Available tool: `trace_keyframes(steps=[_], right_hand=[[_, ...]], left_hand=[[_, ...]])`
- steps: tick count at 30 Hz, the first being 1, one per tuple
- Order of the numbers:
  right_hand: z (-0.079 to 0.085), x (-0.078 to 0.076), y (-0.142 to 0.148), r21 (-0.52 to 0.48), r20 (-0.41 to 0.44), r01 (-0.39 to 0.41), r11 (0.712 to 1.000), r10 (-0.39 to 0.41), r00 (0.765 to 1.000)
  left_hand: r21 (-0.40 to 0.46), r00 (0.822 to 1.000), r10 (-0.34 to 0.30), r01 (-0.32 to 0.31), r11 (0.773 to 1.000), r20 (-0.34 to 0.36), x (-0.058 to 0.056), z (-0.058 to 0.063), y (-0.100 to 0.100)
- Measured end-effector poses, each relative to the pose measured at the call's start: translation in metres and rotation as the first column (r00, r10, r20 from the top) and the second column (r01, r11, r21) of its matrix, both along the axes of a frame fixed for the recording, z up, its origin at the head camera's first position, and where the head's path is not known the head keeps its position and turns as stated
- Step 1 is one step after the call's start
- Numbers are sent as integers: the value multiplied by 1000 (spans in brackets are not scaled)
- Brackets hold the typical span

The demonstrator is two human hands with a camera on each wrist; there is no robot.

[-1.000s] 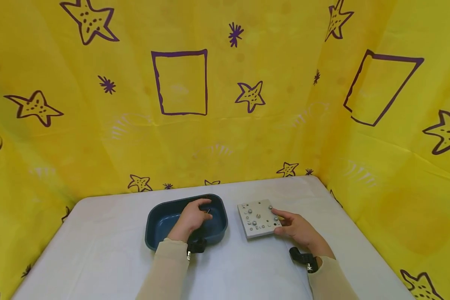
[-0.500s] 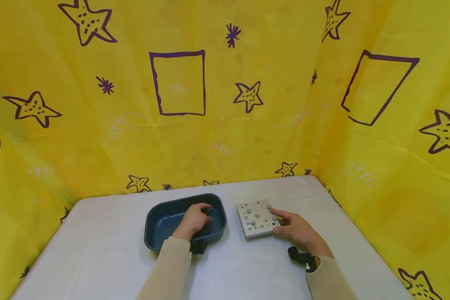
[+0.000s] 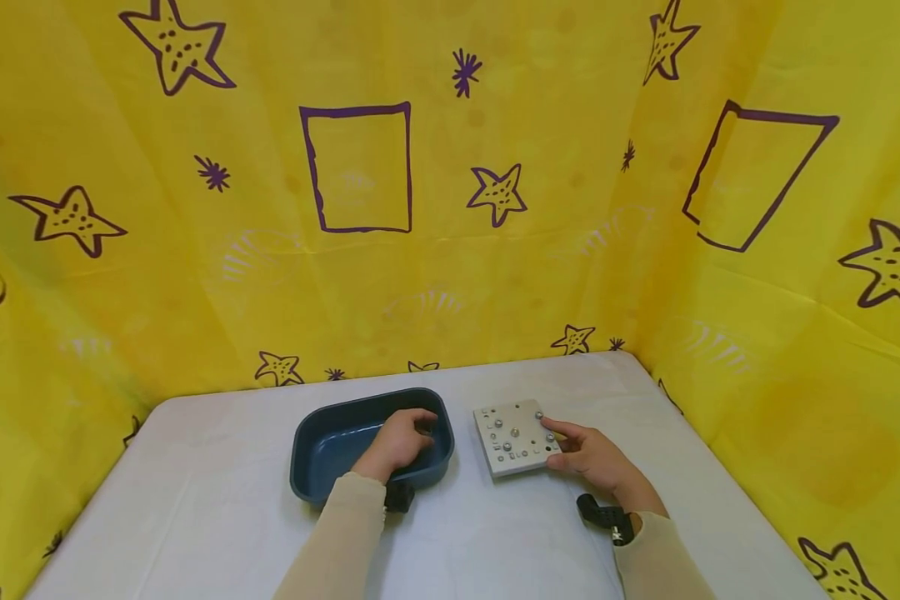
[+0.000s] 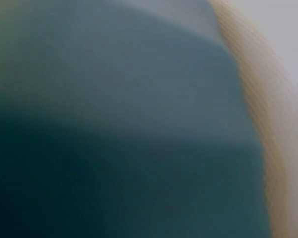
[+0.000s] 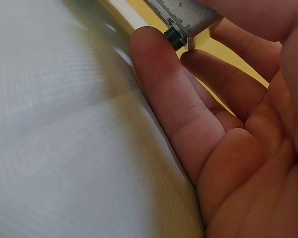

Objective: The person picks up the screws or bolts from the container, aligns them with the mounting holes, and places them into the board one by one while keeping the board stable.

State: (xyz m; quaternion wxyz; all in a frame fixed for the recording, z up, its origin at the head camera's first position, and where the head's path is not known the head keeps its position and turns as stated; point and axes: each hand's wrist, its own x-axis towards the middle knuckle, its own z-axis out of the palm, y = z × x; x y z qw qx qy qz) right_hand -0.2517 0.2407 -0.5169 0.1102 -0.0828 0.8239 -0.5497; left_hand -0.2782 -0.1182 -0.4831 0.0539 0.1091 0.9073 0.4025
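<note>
A square light-grey metal plate [image 3: 516, 442] with holes and several bolts in its top lies right of the middle of the table. My right hand [image 3: 600, 461] grips its right edge, thumb near the front corner and forefinger by a bolt head [image 3: 539, 415]. In the right wrist view, the threaded end of a bolt [image 5: 174, 38] sticks out under the plate [image 5: 186, 17], close to a fingertip. My left hand [image 3: 400, 442] reaches into a dark blue bin [image 3: 322, 454], fingers bent at its right end. Whether anything sits between those fingers is hidden.
The bin's wall fills most of the blurred left wrist view. A white cloth [image 3: 217, 500] covers the table. Yellow curtains [image 3: 435, 275] with starfish drawings hang behind and at both sides. A black wrist camera [image 3: 605, 514] is on the right wrist.
My left hand has shifted a little rightward in the bin, and its fingers have bent more. A small thin dark thing seen at its fingertips earlier is now out of sight. The right hand stays put.
</note>
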Motion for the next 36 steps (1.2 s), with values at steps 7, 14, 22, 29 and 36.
trace_keyframes(steps=[7,14,22,29,36], right_hand=[[0,0,0,12,1,7,1000,-7,1000],[1,1,1,11,1,12,1000,-12,1000],[-1,0,1,27,9,22,999,-22,1000],[0,0,0,28,14,25,999,-26,1000],[0,1,0,12,20,19,1000,-20,1000]], left_hand=[[-24,1000,-6,6,1000,-2,-2,-3,1],[-87,1000,-27,27,996,12,-4,-7,2],[-109,999,-37,35,993,-15,-6,-9,2],[-191,995,-81,70,979,-50,-7,-11,1],[-258,985,-135,103,961,-109,-5,-10,4]])
